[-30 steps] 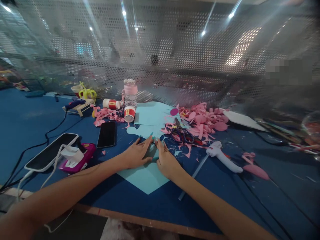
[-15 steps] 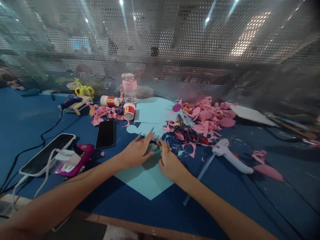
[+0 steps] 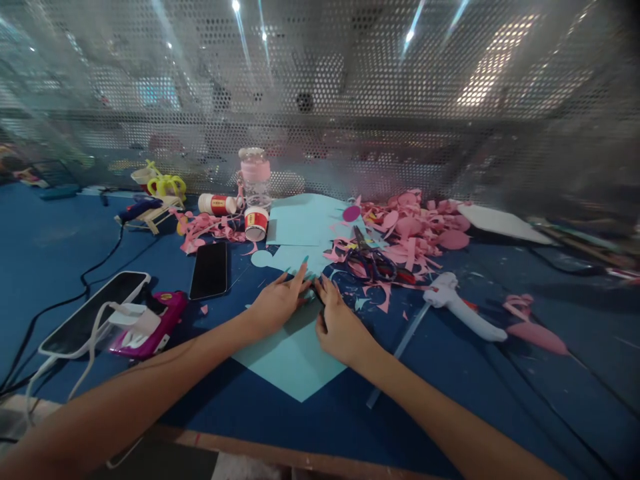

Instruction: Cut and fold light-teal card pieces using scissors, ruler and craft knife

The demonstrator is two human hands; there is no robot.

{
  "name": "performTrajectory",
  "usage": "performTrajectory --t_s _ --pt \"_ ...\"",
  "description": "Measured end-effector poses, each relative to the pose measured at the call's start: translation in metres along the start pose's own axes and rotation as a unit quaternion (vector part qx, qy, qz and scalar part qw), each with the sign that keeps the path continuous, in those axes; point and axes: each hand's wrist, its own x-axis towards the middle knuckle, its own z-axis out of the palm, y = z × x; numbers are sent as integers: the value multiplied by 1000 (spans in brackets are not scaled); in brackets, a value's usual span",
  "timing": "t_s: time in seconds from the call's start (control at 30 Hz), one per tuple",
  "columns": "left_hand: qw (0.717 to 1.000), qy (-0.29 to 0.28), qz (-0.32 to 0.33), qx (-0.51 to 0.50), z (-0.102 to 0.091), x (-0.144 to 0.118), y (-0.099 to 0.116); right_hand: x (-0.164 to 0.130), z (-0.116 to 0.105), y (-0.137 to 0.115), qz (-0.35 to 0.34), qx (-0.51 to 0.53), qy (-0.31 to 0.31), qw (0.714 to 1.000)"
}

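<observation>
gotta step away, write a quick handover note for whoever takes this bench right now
Left hand lies flat, palm down, on the light blue paper sheet. Right hand presses the same sheet beside it, fingertips nearly meeting; neither hand grips anything.
The sheet lies on the blue table, one corner pointing at the near edge.
Scissors rest among pink paper scraps; glue gun to the right.
Done: the sheet looks partly folded. Left: the sheet still uncut, unglued.
</observation>
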Motion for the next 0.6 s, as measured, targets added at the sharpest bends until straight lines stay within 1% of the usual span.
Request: performTrajectory --t_s 0.13,0.27,0.37,0.5,0.6 --pt "999 -8 17 34 -2 0 2 0 3 1 -10 -18 4 1000" --pt "999 -34 -15 38 -7 0 5 -1 5 2 -4 -39 11 999" --pt "998 -55 -33 17 -11 -1 7 -2 5 1 4 -52 12 999" --pt "998 -60 -13 -31 -16 -3 8 -4 4 -1 -12 -61 16 998" --pt "996 -69 -11 -60 -21 -5 10 -4 4 -1 -15 -64 16 998"
